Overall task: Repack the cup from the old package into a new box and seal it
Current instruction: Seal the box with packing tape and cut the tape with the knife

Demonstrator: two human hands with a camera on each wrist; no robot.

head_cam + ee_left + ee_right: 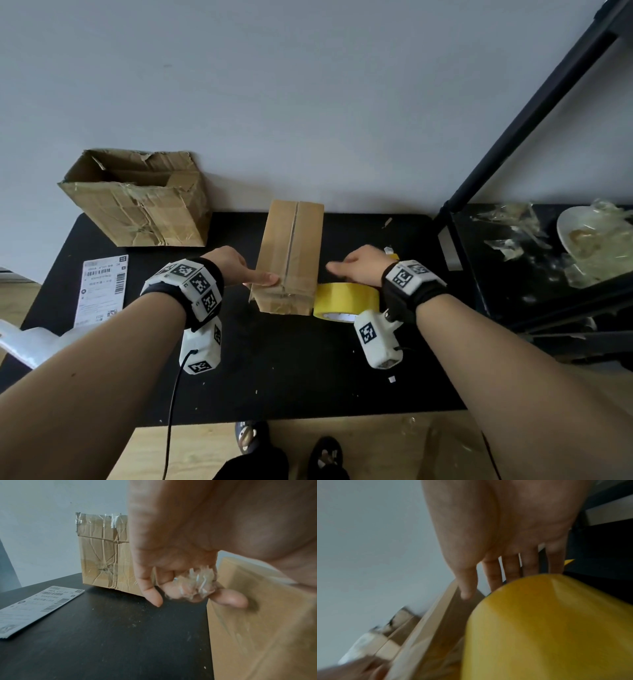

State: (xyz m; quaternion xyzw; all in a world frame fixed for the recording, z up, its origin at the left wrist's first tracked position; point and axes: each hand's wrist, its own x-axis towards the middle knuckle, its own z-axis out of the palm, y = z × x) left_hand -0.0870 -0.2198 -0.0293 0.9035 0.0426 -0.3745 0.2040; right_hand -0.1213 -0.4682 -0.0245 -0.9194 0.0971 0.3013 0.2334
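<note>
The new cardboard box [289, 253] lies closed on the black table [308, 370], with clear tape along its top seam. My left hand [239, 269] is at its near left edge, thumb [229, 599] pressing on the box top. Its curled fingers hold a crumpled wad of clear tape [193, 586]. My right hand [356, 269] hovers just right of the box with straight fingers [493, 574], holding nothing. A yellow tape roll [344, 301] stands against the box's right side, under that hand. The old torn box [137, 198] stands open at the back left. No cup is visible.
A shipping label [101, 294] lies flat on the table's left side. White packing material [27, 342] pokes in at the left edge. A black shelf [513, 274] on the right carries a plate [582, 236] and tape scraps.
</note>
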